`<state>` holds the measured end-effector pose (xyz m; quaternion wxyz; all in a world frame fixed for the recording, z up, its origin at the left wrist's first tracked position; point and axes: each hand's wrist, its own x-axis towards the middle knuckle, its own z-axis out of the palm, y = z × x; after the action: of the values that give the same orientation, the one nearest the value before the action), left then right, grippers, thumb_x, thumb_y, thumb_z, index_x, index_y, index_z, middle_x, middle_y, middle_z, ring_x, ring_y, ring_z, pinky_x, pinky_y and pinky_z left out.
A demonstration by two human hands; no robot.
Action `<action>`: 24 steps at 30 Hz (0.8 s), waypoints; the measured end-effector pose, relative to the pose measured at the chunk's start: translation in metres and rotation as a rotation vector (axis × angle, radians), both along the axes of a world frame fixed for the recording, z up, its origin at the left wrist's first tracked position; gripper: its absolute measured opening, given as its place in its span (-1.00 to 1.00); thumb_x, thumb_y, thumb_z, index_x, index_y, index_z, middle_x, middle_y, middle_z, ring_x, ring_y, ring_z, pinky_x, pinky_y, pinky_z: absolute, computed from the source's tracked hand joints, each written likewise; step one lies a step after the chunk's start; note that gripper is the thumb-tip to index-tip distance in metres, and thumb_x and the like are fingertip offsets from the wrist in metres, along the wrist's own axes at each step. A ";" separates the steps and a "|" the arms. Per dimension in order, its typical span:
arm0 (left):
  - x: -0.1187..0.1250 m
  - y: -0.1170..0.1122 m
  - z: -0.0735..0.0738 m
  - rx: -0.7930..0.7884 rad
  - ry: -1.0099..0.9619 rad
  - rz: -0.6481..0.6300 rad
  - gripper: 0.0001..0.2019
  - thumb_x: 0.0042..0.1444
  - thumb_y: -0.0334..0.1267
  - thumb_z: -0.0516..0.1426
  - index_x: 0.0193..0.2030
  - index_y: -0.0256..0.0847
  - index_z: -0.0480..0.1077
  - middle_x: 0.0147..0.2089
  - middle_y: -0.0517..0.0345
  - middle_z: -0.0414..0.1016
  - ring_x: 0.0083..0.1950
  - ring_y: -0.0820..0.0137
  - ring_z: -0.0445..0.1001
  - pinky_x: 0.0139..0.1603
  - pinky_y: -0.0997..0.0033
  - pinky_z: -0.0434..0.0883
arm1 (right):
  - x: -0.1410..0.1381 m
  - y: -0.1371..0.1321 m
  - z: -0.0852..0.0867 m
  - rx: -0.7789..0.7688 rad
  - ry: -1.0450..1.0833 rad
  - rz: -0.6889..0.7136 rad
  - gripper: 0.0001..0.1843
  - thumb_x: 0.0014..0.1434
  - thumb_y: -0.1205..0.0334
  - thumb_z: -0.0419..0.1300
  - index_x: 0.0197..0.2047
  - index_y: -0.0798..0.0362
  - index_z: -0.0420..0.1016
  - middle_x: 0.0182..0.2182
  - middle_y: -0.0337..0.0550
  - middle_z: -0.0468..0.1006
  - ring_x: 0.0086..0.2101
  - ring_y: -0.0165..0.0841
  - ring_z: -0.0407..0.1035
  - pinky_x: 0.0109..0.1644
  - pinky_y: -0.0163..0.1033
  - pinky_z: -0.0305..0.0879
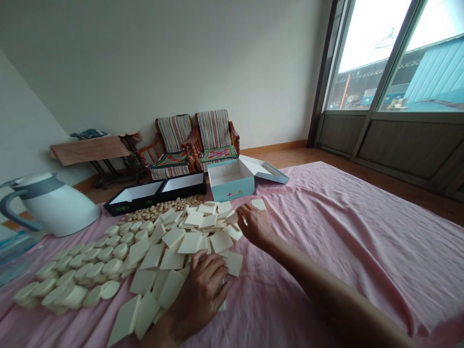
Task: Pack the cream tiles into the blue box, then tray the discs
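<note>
A loose heap of thin, pale square wooden tiles (189,242) lies on a pink cloth. At the heap's near edge is my left hand (203,285), its fingers curled down; a pale tile edge (222,305) shows under them, the rest hidden by the hand. My right hand (254,224) reaches the heap's far right side, thumb and fingers closed at the edge of a square tile (232,217). Just beyond those fingers, a single tile (259,204) rests on the cloth. Stacks of round wooden discs (94,270) stand left of the heap.
Small wooden beads (159,210) lie behind the discs. Farther back are two black boxes (183,186), a light blue box (232,187) and its lid (270,173). A white jug (67,205) stands at the left. The pink cloth (348,241) spreads to the right, wrinkled.
</note>
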<state>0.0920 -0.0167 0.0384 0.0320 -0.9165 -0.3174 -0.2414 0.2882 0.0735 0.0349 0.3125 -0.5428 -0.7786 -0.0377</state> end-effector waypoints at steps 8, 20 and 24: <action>-0.003 0.001 -0.003 -0.066 0.009 -0.005 -0.88 0.21 -0.32 0.04 -0.24 -0.18 0.40 -0.24 0.14 0.47 -0.07 0.31 0.39 0.19 0.05 0.04 | 0.047 -0.027 -0.014 -0.030 -0.167 0.195 -0.88 0.15 0.42 0.03 -0.31 0.10 0.38 -0.34 -0.08 0.44 -0.32 -0.31 0.29 -0.20 -0.21 0.17; -0.006 0.001 0.002 -0.083 0.036 -0.014 -0.93 0.18 -0.34 0.07 -0.27 -0.19 0.38 -0.26 0.17 0.45 -0.10 0.33 0.40 0.15 0.07 0.12 | 0.055 -0.008 -0.018 -0.329 -0.093 0.287 -0.43 -0.01 0.22 0.28 0.09 0.14 0.32 -0.01 0.13 0.40 0.04 -0.06 0.22 0.06 0.01 0.18; -0.006 0.001 0.004 -0.102 0.031 -0.026 -0.92 0.17 -0.35 0.07 -0.35 -0.21 0.35 -0.27 0.18 0.46 -0.11 0.34 0.40 0.14 0.08 0.12 | 0.064 0.010 -0.010 -0.216 -0.061 0.263 -0.45 -0.04 0.20 0.31 0.04 0.11 0.35 -0.11 0.05 0.44 -0.07 -0.13 0.27 0.00 -0.05 0.20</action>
<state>0.0863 -0.0153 0.0422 -0.0129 -0.9245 -0.3170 -0.2112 0.3527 0.0839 0.0248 0.2310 -0.4652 -0.8516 0.0709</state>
